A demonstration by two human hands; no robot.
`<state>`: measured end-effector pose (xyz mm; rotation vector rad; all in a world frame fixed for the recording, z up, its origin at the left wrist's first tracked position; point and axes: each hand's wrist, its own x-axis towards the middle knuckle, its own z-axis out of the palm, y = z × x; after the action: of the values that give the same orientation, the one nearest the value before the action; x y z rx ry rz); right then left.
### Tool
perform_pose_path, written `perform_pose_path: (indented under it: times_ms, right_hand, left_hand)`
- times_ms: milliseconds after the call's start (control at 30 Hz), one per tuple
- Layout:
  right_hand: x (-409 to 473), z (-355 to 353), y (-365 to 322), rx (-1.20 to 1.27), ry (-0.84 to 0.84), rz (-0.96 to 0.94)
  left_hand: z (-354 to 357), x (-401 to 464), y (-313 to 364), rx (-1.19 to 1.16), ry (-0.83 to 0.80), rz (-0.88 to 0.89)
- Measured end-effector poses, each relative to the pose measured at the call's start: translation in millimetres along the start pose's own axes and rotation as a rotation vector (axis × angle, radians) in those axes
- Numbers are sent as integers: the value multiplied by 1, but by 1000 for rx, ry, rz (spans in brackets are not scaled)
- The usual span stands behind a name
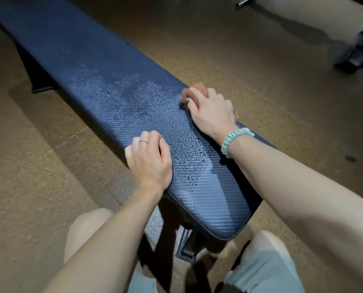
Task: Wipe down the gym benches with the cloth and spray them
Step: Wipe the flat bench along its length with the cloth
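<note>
A long dark blue padded gym bench [104, 85] runs from the top left down to my knees, its near half beaded with spray droplets. My right hand [211, 109] is closed on a reddish-brown cloth [192, 93] pressed against the bench's right edge. My left hand [149, 159] rests on the left edge of the pad, fingers curled over the side, holding nothing else. No spray bottle is in view.
Brown speckled rubber floor lies on both sides of the bench. The bench's dark metal frame [187, 246] stands between my knees. Part of another machine's base [358, 53] sits at the top right.
</note>
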<state>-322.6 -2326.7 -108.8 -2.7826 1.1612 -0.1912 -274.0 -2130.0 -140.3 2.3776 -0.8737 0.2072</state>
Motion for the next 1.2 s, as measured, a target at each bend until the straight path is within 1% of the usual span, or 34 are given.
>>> perform_pose_path:
  times_ms: [100,200,233,300,367,433,500,533,600,633,700,767,833,900,1100,1200]
  right_hand:
    - [-20,-5,13,14,-10,8]
    - [-89,-15,37,-68,62,79]
    - [-115,-17,39,-96,59,108]
    - [-149,-18,26,-97,10,190]
    - [-156,-13,-5,-80,-29,280]
    - [-143,-4,-44,-78,-56,255]
    - [-114,3,-74,-60,-57,197]
    - [-98,4,-82,-52,-71,189]
    - [-82,3,-88,-62,-109,188]
    - [-88,2,-89,-59,-115,189]
    - [-130,0,-94,-42,-84,175]
    - [-187,-3,-106,-46,-49,151]
    - [-219,0,-109,-83,-72,114]
    - [-214,3,-110,-110,-70,110]
    - [-122,14,-128,-85,-36,104]
    - [-116,14,-125,-90,-37,75]
  left_hand:
    - [-1,1,-3,-4,-9,6]
    - [-1,1,-3,-8,-23,23]
    - [0,1,-4,5,-26,24]
    - [-1,3,-3,41,-41,37]
    - [-4,4,0,48,-80,58]
    - [-11,6,-2,18,-127,103]
    - [-21,19,-14,-94,-191,173]
    - [-27,34,-22,-125,-198,216]
    - [-33,72,-45,-40,-138,326]
    - [-33,91,-55,15,-129,371]
    - [-27,120,-67,58,-179,439]
    - [-18,128,-70,13,-229,433]
    - [-12,124,-71,-48,-233,431]
    - [-13,120,-73,-93,-228,439]
    - [-11,125,-78,-154,-230,373]
    - [-11,128,-80,-156,-236,357]
